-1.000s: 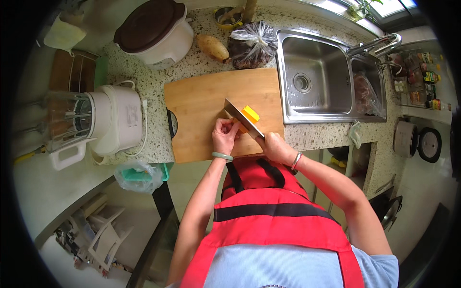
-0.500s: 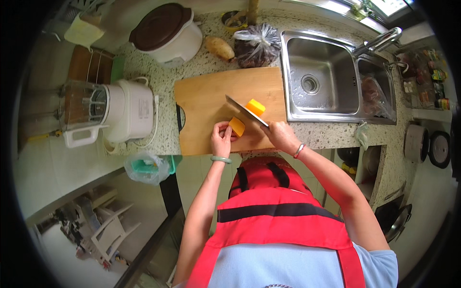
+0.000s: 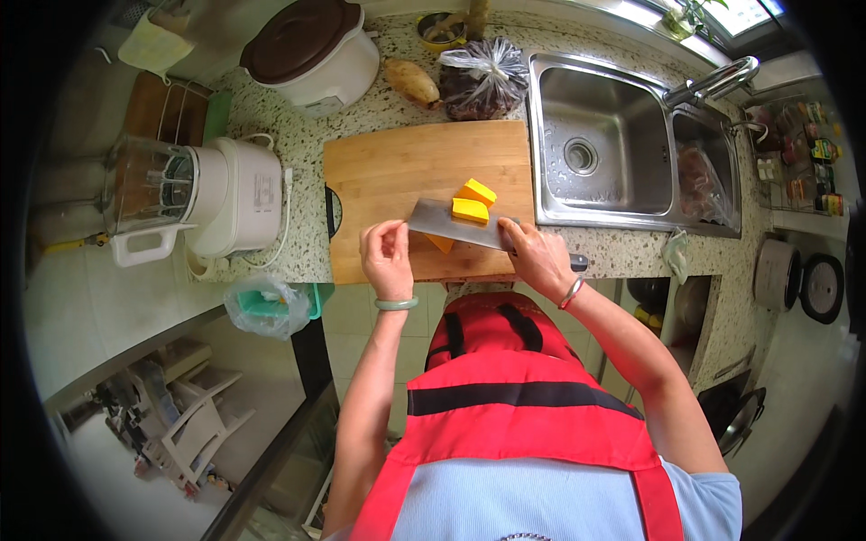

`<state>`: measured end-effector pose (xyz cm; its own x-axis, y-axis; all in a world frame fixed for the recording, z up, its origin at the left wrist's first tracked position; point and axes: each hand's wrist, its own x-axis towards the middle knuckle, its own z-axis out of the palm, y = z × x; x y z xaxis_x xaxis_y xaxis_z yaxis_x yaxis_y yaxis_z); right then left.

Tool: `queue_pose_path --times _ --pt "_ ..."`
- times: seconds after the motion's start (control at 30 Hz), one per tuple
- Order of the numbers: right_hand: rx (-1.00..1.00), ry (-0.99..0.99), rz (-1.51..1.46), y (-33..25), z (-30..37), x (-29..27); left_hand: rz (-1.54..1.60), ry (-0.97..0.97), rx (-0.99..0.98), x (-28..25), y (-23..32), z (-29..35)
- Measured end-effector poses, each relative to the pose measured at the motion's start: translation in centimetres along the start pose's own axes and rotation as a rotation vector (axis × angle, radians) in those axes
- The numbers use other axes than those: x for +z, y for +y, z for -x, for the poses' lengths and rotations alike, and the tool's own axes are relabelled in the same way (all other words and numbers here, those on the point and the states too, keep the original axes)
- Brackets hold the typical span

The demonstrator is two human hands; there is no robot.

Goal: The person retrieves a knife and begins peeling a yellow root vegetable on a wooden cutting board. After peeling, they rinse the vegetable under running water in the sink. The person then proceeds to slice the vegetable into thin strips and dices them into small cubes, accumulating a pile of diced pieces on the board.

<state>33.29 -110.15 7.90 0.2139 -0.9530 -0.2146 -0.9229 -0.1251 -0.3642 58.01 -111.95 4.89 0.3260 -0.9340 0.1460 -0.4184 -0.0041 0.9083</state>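
Observation:
My right hand [image 3: 539, 261] is closed round the dark handle of a cleaver [image 3: 442, 222], whose broad blade is tilted flat above the cutting board [image 3: 379, 171]. A yellow-orange pumpkin chunk [image 3: 469, 212] rests against the blade's far part; whether it lies on the blade or the board I cannot tell. Just behind it sits another pumpkin chunk [image 3: 476, 190]. Under the blade's near edge, an orange pumpkin piece [image 3: 439, 243] is mostly hidden. My left hand [image 3: 388, 257] is by the blade's left end, thumb and fingers pinched together; what they hold, if anything, does not show.
A double steel sink [image 3: 604, 135] adjoins the board's right side. Behind the board are a tuber [image 3: 412, 83], a tied plastic bag [image 3: 484, 81] and a white cooker [image 3: 334, 77]. A blender [image 3: 239, 198] stands left; a lined green bin [image 3: 271, 305] hangs at the counter edge.
My left hand has left the pumpkin piece and moved left. The cleaver has tipped flatter and come over that piece. Two separate chunks now show where one stood beside the blade.

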Motion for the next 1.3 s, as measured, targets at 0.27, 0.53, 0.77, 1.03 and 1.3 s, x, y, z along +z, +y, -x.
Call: queue_pose_path --times 0.27,0.53,0.77,1.03,1.3 --pt "-0.167 0.044 0.136 -0.5 -0.9 -0.4 -0.499 -0.805 0.663 4.3 2.7 -6.3" --pt "-0.153 -0.011 0.095 -2.2 0.3 0.1 -0.575 -1.005 0.678 6.2 0.1 -10.1" --pt "0.118 -0.045 -0.211 0.3 2.2 0.4 -0.216 -0.575 0.161 1.4 1.4 -9.5" --pt "0.191 -0.151 -0.379 -0.9 -0.1 0.7 -0.478 -0.482 0.314 1.8 -1.2 1.7" --pt "-0.002 -0.132 -0.333 -2.2 -0.5 0.1 -0.354 -0.121 0.208 3.0 -3.1 2.8"
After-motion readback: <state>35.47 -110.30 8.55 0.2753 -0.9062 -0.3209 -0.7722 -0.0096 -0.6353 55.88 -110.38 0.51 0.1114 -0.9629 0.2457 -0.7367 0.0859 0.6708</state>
